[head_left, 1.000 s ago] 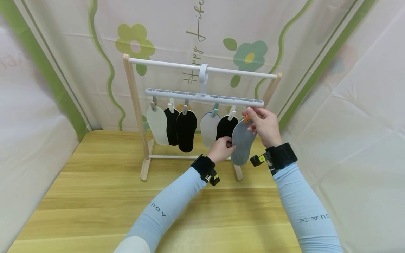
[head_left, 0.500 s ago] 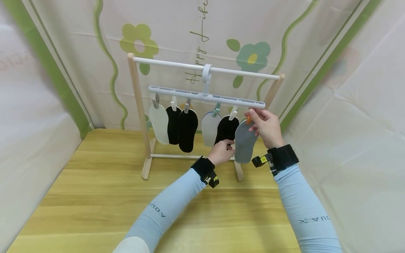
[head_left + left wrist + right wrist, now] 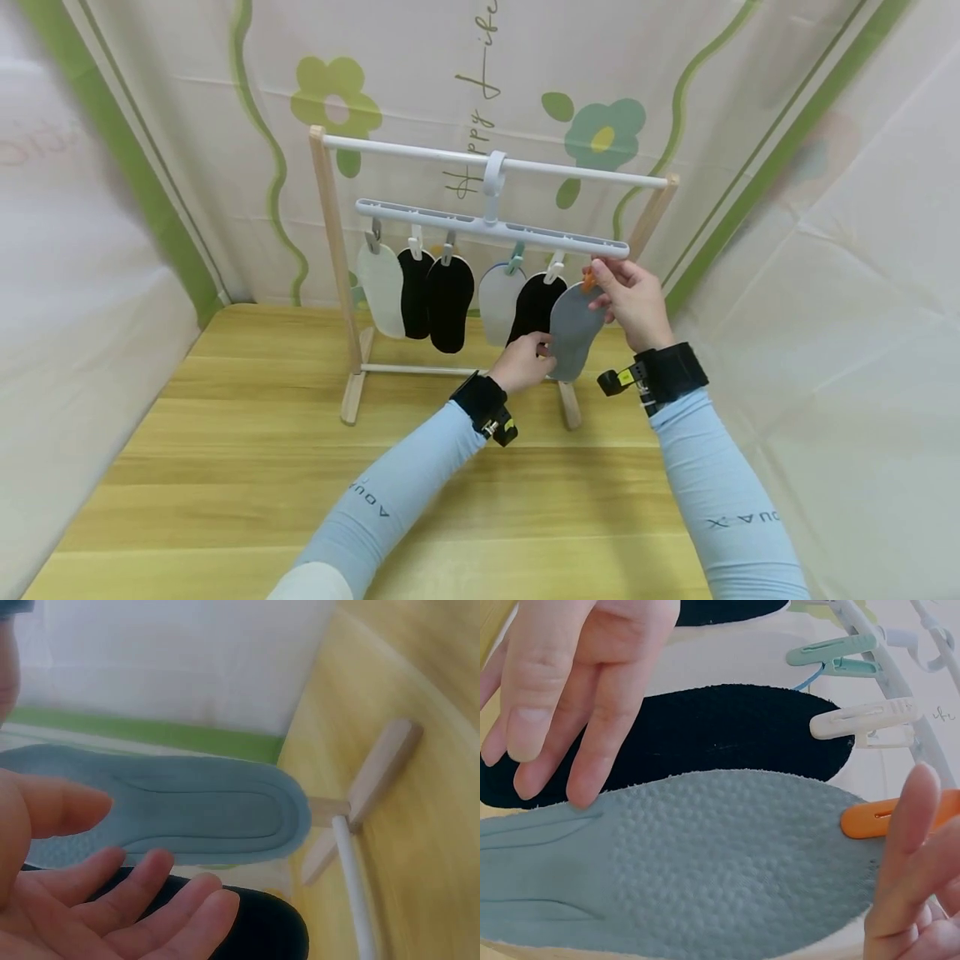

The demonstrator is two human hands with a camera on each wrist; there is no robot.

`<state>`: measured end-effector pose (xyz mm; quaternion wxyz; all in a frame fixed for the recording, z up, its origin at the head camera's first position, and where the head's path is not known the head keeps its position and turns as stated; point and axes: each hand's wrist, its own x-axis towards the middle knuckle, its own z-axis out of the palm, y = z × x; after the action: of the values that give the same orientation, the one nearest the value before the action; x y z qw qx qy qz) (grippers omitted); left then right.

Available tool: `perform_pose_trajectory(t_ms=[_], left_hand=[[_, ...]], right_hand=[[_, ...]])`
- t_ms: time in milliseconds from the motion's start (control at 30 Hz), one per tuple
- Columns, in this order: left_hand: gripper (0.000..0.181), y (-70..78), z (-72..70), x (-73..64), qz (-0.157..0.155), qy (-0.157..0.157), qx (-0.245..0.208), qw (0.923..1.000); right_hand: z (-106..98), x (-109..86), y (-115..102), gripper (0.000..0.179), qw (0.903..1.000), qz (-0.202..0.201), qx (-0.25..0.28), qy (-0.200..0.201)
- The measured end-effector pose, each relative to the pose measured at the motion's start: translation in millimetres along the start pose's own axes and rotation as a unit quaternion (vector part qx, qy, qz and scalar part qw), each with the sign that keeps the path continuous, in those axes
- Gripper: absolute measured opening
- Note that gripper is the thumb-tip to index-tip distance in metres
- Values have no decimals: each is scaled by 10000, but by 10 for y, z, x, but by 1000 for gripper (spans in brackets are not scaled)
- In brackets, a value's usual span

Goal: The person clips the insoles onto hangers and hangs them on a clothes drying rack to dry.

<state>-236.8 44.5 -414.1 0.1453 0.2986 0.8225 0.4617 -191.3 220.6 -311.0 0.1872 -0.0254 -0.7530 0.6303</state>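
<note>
A grey insole (image 3: 574,333) with a dimpled front half (image 3: 727,855) hangs by an orange clothespin (image 3: 588,280) at the right end of a pale grey clip hanger (image 3: 435,220). My right hand (image 3: 634,305) pinches this clothespin near its top. Beside the insole's lower left edge is my left hand (image 3: 521,362); in the left wrist view its thumb and fingers (image 3: 180,915) are spread apart. A black insole (image 3: 538,302) on a white clothespin (image 3: 862,718) hangs right behind the left fingertips.
Further left hang a whitish insole (image 3: 501,302) on a green clothespin (image 3: 515,258), two black insoles and a pale insole (image 3: 381,292). The hanger hooks over the white rail (image 3: 585,172) of a wooden-legged rack (image 3: 336,250) on a wood-grain table (image 3: 240,467). Patterned cloth (image 3: 420,75) surrounds it.
The grey insole's lower end swung right, away from my left hand, then back left towards it. My right hand stays at the orange clothespin. The head view has shifted slightly.
</note>
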Motion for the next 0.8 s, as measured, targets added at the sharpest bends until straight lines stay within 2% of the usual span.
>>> perform_pose_trajectory(t_ms=[233,500,667,800], left_hand=[[44,10,-52,-57,14,-32,-137,9999],[44,-6,-159,-133,103,-121,-74,9998],[45,9,-315,-260,401,-84,42,9992],[45,-11,-517,-449,670,49,284,9973]], right_hand=[[-4,8,26,43,10000,40,22,-14],[-79,-23,25,60,9995,253,-206,46],[-255,-130,49,61,9993,213,-223,200],[-415,-288,139,56,9990,-11,-342,303]])
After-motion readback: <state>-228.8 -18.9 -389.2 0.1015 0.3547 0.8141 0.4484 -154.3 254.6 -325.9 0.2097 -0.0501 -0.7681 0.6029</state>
